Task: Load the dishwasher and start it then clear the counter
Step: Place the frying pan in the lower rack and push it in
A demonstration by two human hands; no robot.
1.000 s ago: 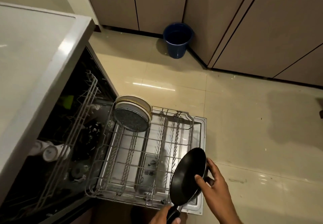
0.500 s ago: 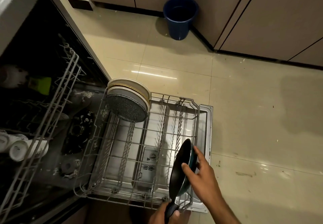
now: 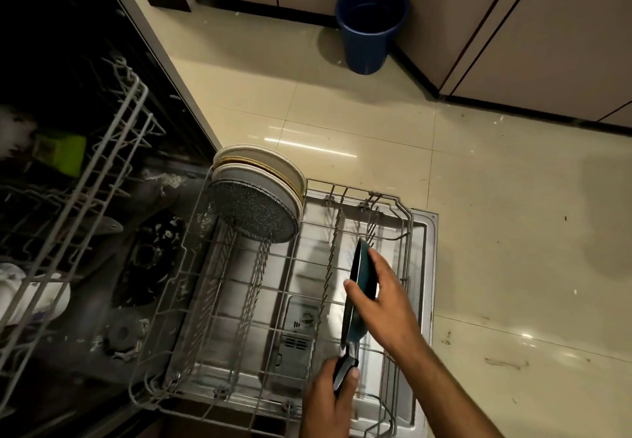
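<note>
A home kitchen, seen from above; an open dishwasher [image 3: 102,198] sits under the counter with its lower rack [image 3: 407,218] pulled out over the door, plates [image 3: 263,177] stood on edge in it. Flat beige cabinet fronts [image 3: 547,27] line the glossy cream floor tiles [image 3: 513,198]; a blue bucket [image 3: 371,27] stands in the corner.
</note>
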